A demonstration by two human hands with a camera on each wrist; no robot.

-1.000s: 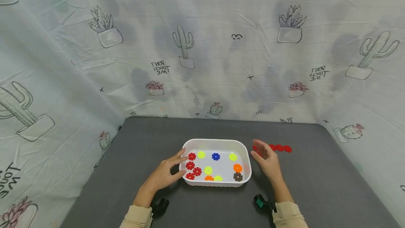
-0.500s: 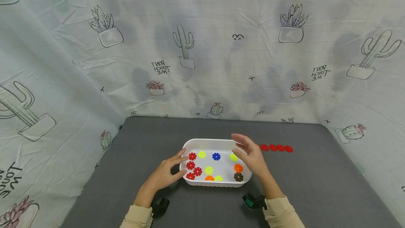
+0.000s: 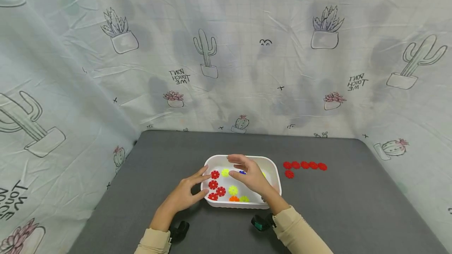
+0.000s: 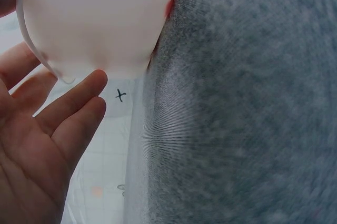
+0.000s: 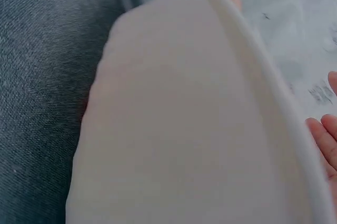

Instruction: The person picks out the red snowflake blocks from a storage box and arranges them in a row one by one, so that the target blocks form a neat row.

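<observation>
Fingers apart, the right hand (image 3: 250, 176) partly hides a blue disc (image 3: 242, 172). The left hand (image 3: 185, 193), spread, touches the tray (image 3: 243, 205).

Head view softly and evenly lit, faint shadows cast on the grey table (image 3: 169, 160) beside the white tray (image 3: 240, 205), wrist views dimmer, tray's rim (image 5: 287, 124) blurred at right wrist.

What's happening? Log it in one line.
left hand: at rim of white tray; right hand: over tray; red discs: six on table
</observation>
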